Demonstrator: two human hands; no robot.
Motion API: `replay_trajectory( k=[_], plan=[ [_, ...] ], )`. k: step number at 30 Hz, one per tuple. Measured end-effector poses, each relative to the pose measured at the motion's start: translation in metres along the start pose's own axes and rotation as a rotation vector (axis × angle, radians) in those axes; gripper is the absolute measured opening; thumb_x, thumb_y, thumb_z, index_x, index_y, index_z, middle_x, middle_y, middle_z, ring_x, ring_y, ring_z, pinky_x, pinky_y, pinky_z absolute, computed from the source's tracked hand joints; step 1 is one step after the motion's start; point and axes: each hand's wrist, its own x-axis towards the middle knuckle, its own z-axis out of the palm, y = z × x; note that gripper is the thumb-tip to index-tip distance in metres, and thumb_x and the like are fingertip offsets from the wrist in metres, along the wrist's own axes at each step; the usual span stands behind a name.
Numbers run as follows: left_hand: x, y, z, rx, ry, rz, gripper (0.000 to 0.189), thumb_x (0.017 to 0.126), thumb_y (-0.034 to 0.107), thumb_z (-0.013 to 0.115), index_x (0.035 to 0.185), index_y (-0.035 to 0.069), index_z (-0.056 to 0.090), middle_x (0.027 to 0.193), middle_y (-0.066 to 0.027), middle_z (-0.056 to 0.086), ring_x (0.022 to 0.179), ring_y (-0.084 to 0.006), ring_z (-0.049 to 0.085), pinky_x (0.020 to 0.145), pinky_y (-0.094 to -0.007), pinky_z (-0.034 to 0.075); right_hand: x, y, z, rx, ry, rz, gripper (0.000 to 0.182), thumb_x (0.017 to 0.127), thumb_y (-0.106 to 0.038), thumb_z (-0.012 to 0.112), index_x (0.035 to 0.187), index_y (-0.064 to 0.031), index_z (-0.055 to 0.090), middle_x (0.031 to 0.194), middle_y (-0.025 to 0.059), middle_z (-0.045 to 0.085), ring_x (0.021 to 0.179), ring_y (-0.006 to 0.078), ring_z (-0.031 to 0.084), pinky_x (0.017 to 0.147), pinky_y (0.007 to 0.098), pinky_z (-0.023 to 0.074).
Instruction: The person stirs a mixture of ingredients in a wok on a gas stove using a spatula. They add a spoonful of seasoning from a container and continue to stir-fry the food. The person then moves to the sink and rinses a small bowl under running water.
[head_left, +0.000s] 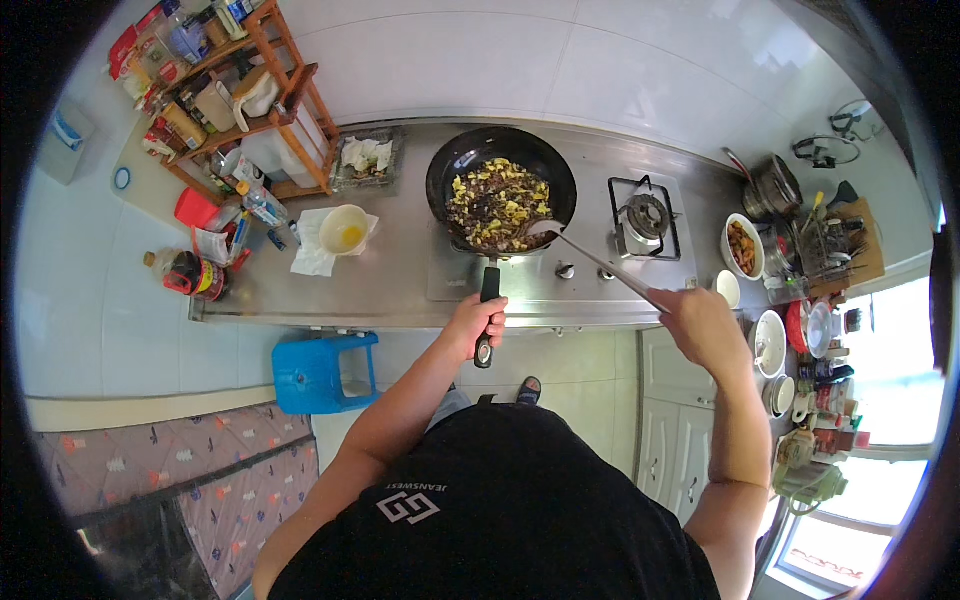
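My left hand is closed around the black handle of a wok, which stands over the left burner of the steel gas stove. Inside the wok lies chopped food with yellow, egg-like pieces among dark brown bits. My right hand grips the long metal spatula, whose head rests in the food at the wok's lower right. To the left, a white bowl with a little yellow liquid stands on paper towels.
The bare right burner sits beside the wok. Bowls, one with cooked food, and pots line the right side. At left are a wooden spice rack, a bottle of dark liquid and a blue plastic stool below the counter.
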Motion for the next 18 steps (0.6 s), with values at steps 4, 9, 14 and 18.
replay_trajectory(
  k=[4,9,14,18],
  plan=[
    [0.006,0.0,-0.001,0.036,-0.044,-0.024,0.018,0.09,0.018,0.06,0.083,0.015,0.043,0.063,0.0048,0.044,0.049,-0.007,0.04,0.043,-0.0264,0.033,0.044,0.006,0.085,0.131,0.204,0.078,0.032,0.083,-0.013,0.06,0.115,-0.0109,0.061,0.075,0.0192,0.064,0.074,0.0365,0.064,0.066,0.0465,0.0508],
    [-0.003,0.003,0.003,0.024,0.025,-0.009,0.018,0.09,0.019,0.06,0.084,0.015,0.044,0.064,0.0048,0.045,0.05,-0.0073,0.041,0.044,-0.027,0.035,0.065,-0.01,0.125,0.457,0.34,0.212,0.034,0.084,-0.011,0.059,0.117,-0.0053,0.058,0.08,0.024,0.064,0.075,0.0377,0.064,0.067,0.0441,0.0515],
    [0.003,0.002,0.0,0.035,-0.025,-0.033,0.017,0.09,0.019,0.061,0.084,0.015,0.045,0.065,0.0048,0.045,0.05,-0.0074,0.041,0.045,-0.0272,0.036,0.114,-0.024,0.157,1.003,0.262,0.392,0.034,0.083,-0.012,0.062,0.116,-0.0027,0.059,0.075,0.0217,0.064,0.064,0.0304,0.065,0.061,0.0375,0.0506],
    [0.0,0.006,0.0,0.046,-0.01,-0.065,0.017,0.09,0.02,0.06,0.085,0.015,0.045,0.065,0.005,0.045,0.051,-0.0073,0.04,0.046,-0.0274,0.036,0.122,-0.033,0.153,1.035,0.124,0.241,0.032,0.082,-0.012,0.063,0.113,-0.0029,0.062,0.074,0.0196,0.065,0.061,0.0273,0.063,0.06,0.0357,0.0497]
  ],
)
